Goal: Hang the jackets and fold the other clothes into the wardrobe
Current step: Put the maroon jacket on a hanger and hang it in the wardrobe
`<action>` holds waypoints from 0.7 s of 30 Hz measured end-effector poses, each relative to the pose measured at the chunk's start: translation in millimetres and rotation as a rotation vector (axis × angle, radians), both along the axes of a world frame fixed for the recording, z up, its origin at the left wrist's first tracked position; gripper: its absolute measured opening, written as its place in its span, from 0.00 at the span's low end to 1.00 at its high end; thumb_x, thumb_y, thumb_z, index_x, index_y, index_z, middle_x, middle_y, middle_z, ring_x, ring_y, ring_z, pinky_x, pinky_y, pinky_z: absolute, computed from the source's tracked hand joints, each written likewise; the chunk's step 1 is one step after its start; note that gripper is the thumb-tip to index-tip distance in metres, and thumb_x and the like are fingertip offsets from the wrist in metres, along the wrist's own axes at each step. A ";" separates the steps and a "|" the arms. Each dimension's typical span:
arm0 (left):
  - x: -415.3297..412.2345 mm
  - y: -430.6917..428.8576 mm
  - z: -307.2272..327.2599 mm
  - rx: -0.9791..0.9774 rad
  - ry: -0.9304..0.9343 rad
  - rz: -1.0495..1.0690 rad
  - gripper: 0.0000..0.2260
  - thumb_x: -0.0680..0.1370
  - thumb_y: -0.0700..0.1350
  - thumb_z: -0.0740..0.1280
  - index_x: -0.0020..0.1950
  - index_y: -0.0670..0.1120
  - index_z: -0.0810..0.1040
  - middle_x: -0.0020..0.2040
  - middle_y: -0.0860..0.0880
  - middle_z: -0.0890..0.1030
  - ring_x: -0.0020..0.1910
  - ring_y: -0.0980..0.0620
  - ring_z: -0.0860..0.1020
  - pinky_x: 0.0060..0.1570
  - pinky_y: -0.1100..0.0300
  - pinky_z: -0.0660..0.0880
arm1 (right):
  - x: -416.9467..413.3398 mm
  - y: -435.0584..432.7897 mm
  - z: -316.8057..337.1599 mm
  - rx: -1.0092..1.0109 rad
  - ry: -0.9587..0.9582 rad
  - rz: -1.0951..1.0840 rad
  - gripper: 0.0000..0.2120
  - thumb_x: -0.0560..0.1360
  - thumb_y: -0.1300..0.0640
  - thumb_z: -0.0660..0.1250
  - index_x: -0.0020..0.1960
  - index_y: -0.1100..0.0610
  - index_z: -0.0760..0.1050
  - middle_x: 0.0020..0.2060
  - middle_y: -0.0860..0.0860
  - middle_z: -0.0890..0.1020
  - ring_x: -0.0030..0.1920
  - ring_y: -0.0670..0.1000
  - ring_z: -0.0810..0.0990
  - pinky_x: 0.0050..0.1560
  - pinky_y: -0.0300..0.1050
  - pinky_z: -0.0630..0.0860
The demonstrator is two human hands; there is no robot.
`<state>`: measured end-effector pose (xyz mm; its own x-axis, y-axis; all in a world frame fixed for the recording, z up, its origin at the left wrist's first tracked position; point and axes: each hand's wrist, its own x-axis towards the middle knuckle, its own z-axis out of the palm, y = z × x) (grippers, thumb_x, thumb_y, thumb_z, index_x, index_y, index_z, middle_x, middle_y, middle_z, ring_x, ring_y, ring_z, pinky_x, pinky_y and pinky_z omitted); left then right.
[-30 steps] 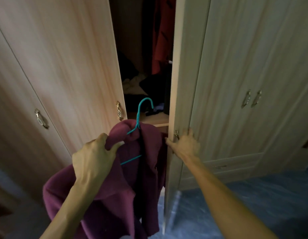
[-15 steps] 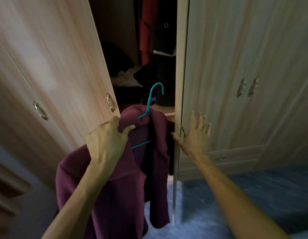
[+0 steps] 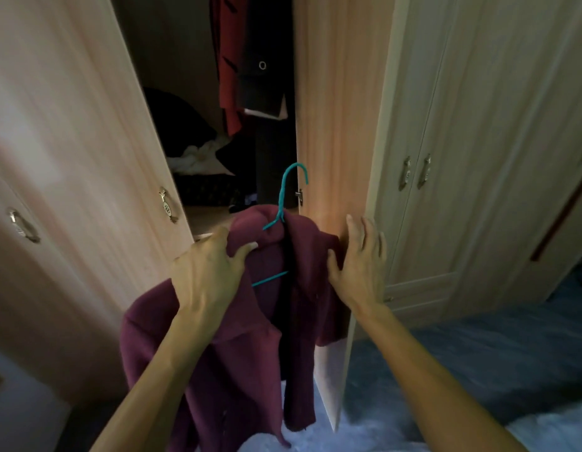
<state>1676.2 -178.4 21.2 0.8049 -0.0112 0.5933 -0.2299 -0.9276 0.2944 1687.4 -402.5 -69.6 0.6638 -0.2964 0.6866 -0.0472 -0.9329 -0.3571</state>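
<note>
In the left hand [image 3: 204, 272] hangs one jacket [image 3: 237, 353] (one hanger [image 3: 288, 190]).

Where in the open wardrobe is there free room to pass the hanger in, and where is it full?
Free: the dark gap between the left door and the hanging red garment, above the heap of clothes. Crowded: beside the right door, where the red garment and a dark garment hang close, and lower down, where the heap lies.

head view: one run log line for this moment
left hand grips maroon jacket on teal hanger | right hand flat on right wardrobe door | jacket not yet hung
</note>
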 end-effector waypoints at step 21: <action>25.7 160.4 22.4 -0.097 -0.004 0.294 0.21 0.73 0.66 0.62 0.50 0.49 0.76 0.40 0.51 0.82 0.39 0.48 0.79 0.35 0.58 0.64 | 130.5 174.7 71.8 0.308 -0.001 0.534 0.24 0.78 0.47 0.53 0.69 0.57 0.67 0.65 0.56 0.73 0.66 0.55 0.70 0.67 0.52 0.65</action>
<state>1701.9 -18.0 43.6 0.7627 0.2786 0.5837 0.0431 -0.9223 0.3839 1817.9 -227.8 2.1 0.7749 -0.1075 0.6228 0.3985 -0.6817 -0.6136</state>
